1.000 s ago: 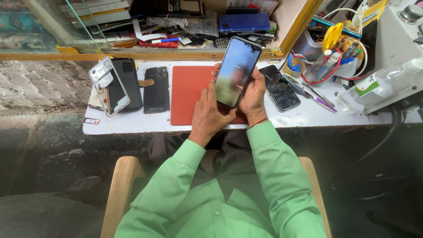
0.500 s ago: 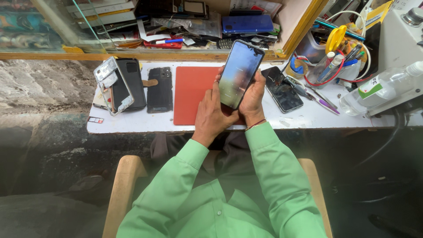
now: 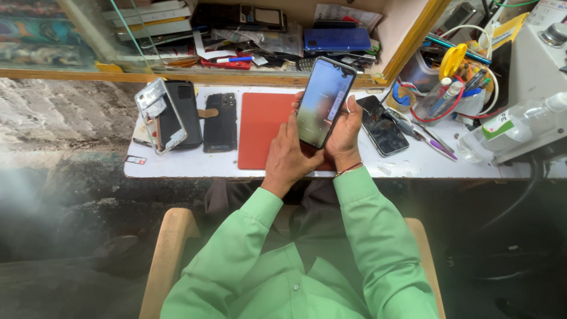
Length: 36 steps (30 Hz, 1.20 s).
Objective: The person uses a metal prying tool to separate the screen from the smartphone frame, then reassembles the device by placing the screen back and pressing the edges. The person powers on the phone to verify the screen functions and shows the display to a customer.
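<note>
Holding a smartphone [image 3: 323, 101] upright above the white counter [image 3: 407, 162], both hands close their grip on it: the right hand [image 3: 345, 133] wraps the phone's right edge from behind, thumb on the rim, while the left hand [image 3: 289, 156] supports its lower left corner, fingers curled against the back. The lit screen faces the person. Beneath the hands lies a red mat [image 3: 263, 127]. Left of the mat sit a black phone [image 3: 221, 121] and an opened phone with its silver frame [image 3: 158, 115]. Just right of the hands lies a dark phone [image 3: 384, 127], with a clear plastic bottle [image 3: 511, 127] farther right.
</note>
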{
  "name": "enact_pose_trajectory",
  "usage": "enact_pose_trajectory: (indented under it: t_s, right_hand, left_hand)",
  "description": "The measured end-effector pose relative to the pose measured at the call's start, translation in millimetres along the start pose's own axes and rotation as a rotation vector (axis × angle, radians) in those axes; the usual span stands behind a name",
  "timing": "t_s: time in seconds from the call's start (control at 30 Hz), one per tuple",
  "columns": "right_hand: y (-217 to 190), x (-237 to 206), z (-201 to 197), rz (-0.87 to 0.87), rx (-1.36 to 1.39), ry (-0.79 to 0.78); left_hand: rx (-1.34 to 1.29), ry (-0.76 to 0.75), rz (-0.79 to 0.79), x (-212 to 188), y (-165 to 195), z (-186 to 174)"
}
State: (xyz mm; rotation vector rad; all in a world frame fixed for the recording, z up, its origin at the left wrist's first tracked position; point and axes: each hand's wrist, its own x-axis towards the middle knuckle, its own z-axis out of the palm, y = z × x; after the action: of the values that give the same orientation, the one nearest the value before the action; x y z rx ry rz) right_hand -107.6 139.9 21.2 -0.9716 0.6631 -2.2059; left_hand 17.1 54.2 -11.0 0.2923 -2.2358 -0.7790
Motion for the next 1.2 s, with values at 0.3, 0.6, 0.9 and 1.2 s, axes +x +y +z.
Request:
enact_pose_trajectory:
  t_s: [0.3,0.6,0.9,1.2]
  right_hand:
    - [-6,2,23,-0.026,-0.147,-0.051]
    - [-20,-5,55,-0.027,-0.328,-0.095]
    - [4,-3,21,-0.124,-0.248,-0.059]
    - [-105,-106,98,-1.408,-0.722,-0.128]
  left_hand:
    - [-0.159,0.011,-0.043,1,2,-11]
    - [-0.670,-0.045,0.040,-1,-11,-31]
    - [-0.909,-0.048,-0.018,-1,-19,-29]
    - [-0.922,-0.027,-0.034,-2,-27,-29]
